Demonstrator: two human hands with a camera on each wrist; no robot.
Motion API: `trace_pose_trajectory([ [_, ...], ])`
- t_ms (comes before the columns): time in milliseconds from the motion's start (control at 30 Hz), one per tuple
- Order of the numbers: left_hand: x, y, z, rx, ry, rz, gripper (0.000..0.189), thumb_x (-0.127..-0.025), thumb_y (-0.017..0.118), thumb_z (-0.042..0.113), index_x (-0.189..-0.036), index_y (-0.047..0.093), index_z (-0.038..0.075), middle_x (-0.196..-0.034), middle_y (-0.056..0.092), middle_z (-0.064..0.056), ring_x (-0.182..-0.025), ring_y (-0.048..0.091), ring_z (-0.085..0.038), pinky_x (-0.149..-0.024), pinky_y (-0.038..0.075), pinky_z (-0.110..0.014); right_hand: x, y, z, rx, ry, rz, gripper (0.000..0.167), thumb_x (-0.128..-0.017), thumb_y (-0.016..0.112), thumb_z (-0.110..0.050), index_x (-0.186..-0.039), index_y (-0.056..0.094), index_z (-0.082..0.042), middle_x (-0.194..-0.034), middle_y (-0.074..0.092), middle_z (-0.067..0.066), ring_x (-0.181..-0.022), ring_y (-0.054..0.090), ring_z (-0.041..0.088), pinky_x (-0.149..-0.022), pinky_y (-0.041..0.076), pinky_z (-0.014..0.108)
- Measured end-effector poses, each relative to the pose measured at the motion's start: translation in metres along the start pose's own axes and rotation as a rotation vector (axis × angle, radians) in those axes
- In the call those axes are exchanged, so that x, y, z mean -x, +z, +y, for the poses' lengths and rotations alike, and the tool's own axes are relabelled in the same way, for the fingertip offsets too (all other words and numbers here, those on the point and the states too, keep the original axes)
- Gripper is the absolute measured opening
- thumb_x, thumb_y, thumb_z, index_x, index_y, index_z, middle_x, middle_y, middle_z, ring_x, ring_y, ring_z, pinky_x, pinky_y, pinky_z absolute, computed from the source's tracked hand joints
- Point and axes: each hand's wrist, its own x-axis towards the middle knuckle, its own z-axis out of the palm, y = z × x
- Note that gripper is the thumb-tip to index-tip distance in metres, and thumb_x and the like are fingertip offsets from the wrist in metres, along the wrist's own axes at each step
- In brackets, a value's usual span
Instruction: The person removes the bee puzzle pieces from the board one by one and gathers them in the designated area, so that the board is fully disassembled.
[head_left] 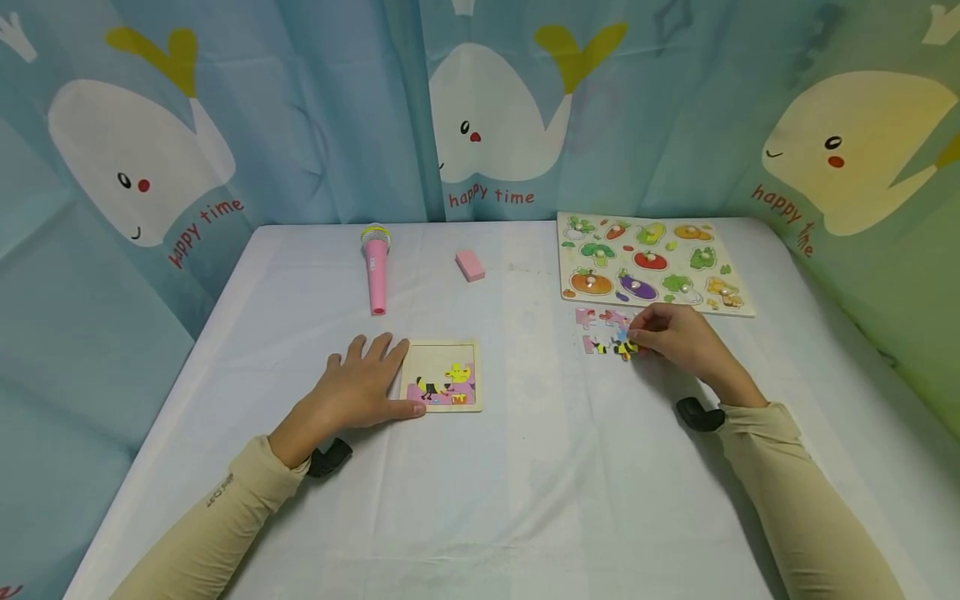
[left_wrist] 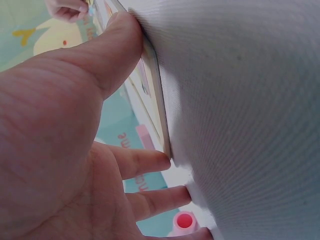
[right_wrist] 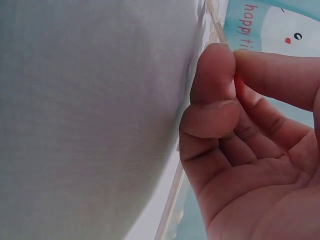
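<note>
My left hand (head_left: pixel 360 385) lies spread at the left side of a square wooden puzzle tray (head_left: pixel 442 344). Its thumb (left_wrist: pixel 120 45) rests on the near edge and the forefinger touches the far left corner. Inside the tray, joined jigsaw pieces (head_left: pixel 459 377) in pink and yellow cover the lower part. To the right, my right hand (head_left: pixel 678 337) pinches a small puzzle piece between thumb and forefinger, mostly hidden by the fingertips (right_wrist: pixel 216 65). Several loose puzzle pieces (head_left: pixel 587 343), pink with black and yellow prints, lie on the table beside those fingers.
A vegetable peg board (head_left: pixel 656 260) lies at the back right, just beyond the right hand. Back left is a pink toy microphone (head_left: pixel 377 271), with a pink block (head_left: pixel 470 265) right of it. A printed curtain (head_left: pixel 360 108) hangs round the white-covered table (head_left: pixel 525 500).
</note>
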Motion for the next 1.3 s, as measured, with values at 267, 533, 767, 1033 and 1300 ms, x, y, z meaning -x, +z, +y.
trace_pose_trajectory([
  [267, 0.000, 0.000, -0.001, 0.004, 0.006, 0.007, 0.102, -0.092, 0.079, 0.059, -0.165, 0.037, 0.001, -0.165, 0.035, -0.027, -0.147, 0.030, -0.057, -0.107, 0.031, -0.081, 0.000, 0.001, -0.002, 0.006, -0.004, -0.004, 0.019, -0.104, 0.072, -0.013, -0.112, 0.067, 0.004, -0.097, 0.069, 0.013, -0.083, 0.061, 0.026, -0.066, 0.051, 0.028],
  [533, -0.002, 0.000, -0.001, 0.006, 0.011, 0.003, 0.102, -0.093, 0.079, 0.059, -0.165, 0.036, 0.001, -0.165, 0.034, -0.027, -0.147, 0.029, -0.057, -0.107, 0.030, -0.081, 0.003, -0.003, 0.000, 0.050, -0.013, 0.004, 0.018, -0.106, 0.068, -0.012, -0.112, 0.067, 0.005, -0.096, 0.069, 0.013, -0.084, 0.061, 0.027, -0.067, 0.051, 0.028],
  [767, -0.001, 0.000, 0.000, 0.006, 0.007, -0.002, 0.102, -0.092, 0.079, 0.059, -0.165, 0.036, 0.001, -0.165, 0.034, -0.027, -0.147, 0.030, -0.057, -0.107, 0.031, -0.081, 0.006, -0.010, 0.002, 0.060, 0.011, 0.028, 0.020, -0.107, 0.066, -0.013, -0.114, 0.066, 0.006, -0.095, 0.069, 0.015, -0.086, 0.061, 0.030, -0.068, 0.051, 0.029],
  [1033, 0.001, 0.000, 0.000, 0.014, 0.003, 0.000, 0.102, -0.092, 0.080, 0.058, -0.164, 0.037, 0.000, -0.165, 0.035, -0.027, -0.147, 0.030, -0.056, -0.107, 0.030, -0.081, 0.010, -0.011, -0.009, 0.029, -0.017, 0.025, 0.023, -0.108, 0.067, -0.015, -0.117, 0.066, 0.007, -0.097, 0.070, 0.017, -0.087, 0.062, 0.031, -0.068, 0.050, 0.027],
  [1300, 0.001, 0.000, 0.000, 0.010, 0.006, 0.004, 0.102, -0.092, 0.080, 0.059, -0.164, 0.037, 0.000, -0.165, 0.035, -0.027, -0.147, 0.031, -0.057, -0.107, 0.030, -0.081, 0.012, 0.000, -0.024, 0.012, -0.065, 0.005, 0.020, -0.106, 0.067, -0.014, -0.113, 0.068, 0.005, -0.095, 0.069, 0.014, -0.085, 0.060, 0.028, -0.068, 0.049, 0.029],
])
